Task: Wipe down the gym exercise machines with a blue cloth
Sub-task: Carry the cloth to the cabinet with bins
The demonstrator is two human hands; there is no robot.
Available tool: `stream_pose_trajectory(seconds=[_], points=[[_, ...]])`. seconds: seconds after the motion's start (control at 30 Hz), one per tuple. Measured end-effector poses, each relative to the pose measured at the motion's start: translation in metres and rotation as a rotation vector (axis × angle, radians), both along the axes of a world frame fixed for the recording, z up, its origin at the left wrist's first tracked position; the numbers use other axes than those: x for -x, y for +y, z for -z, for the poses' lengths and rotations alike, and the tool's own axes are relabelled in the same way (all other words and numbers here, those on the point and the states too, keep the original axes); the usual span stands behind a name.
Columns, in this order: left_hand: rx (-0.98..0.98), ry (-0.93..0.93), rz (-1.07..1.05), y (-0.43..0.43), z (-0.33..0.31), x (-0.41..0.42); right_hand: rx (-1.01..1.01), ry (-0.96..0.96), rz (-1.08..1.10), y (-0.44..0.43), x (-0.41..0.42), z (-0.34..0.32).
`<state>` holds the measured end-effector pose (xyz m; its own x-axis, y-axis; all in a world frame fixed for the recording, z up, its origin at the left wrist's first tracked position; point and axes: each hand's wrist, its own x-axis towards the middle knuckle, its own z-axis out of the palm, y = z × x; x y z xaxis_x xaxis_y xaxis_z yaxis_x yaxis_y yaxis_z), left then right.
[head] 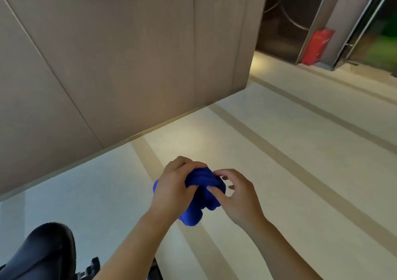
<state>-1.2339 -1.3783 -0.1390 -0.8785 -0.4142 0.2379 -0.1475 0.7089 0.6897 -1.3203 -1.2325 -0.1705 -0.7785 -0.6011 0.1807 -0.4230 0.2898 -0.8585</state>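
Both hands on blue cloth (204, 193), lower centre: left hand (171, 185) wrapped round bunch, right hand (238, 196) pinching edge. Black padded seat (40, 249) lower left, nearer left hand imo.

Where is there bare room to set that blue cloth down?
The pale floor between the brown wall and the red box lies bare. Crowded at lower left: a black seat. Left hand and right hand both grip the blue cloth.

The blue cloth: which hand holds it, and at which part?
Both hands hold the blue cloth. The left hand grips its bunched top; the right hand pinches the same bunch from the other side with its fingers.
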Motion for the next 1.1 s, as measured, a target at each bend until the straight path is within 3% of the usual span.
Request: stream_pose_trajectory(seconds=[0.23,0.4,0.67,0.9,1.1], points=[[0.261,0.054,0.362,0.035,-0.01,0.088,0.044,0.022,0.223,0.045,0.055,-0.002],[0.201,-0.083,0.49,0.033,0.011,0.169,-0.038,0.053,0.352,0.054,0.124,0.004],[-0.083,-0.176,0.537,0.025,0.032,0.331,-0.217,0.121,0.344,0.05,0.273,-0.003],[0.12,-0.093,0.612,0.034,0.02,0.486,-0.189,0.176,0.528,0.057,0.399,-0.011],[0.152,-0.095,0.729,0.075,0.019,0.607,-0.132,0.121,0.595,0.096,0.489,-0.003]])
